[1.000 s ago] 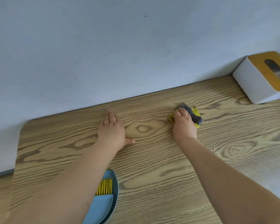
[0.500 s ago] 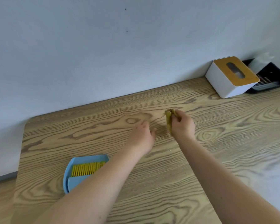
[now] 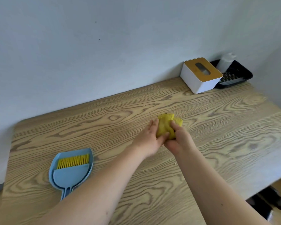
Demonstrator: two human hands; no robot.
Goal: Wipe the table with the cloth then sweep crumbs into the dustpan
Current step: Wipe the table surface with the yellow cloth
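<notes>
A bunched yellow cloth (image 3: 165,125) is held above the middle of the wooden table (image 3: 225,127) between both hands. My right hand (image 3: 178,140) grips it from the right with curled fingers. My left hand (image 3: 148,139) holds its left side, thumb across the front and fingers behind. A blue dustpan (image 3: 71,172) with a yellow-bristled brush (image 3: 74,160) lying in it sits on the table at the left, handle toward me. A few pale crumbs (image 3: 173,161) lie on the table just below my right wrist.
A white tissue box (image 3: 201,75) with a wooden lid stands at the back right against the wall. Behind it is a black tray (image 3: 235,75) holding a white bottle (image 3: 225,61). The table's right edge drops off at the lower right.
My left hand left the table and came across to the cloth. My right hand lifted the cloth off the surface and bunched it. The view pulled back, showing the whole dustpan.
</notes>
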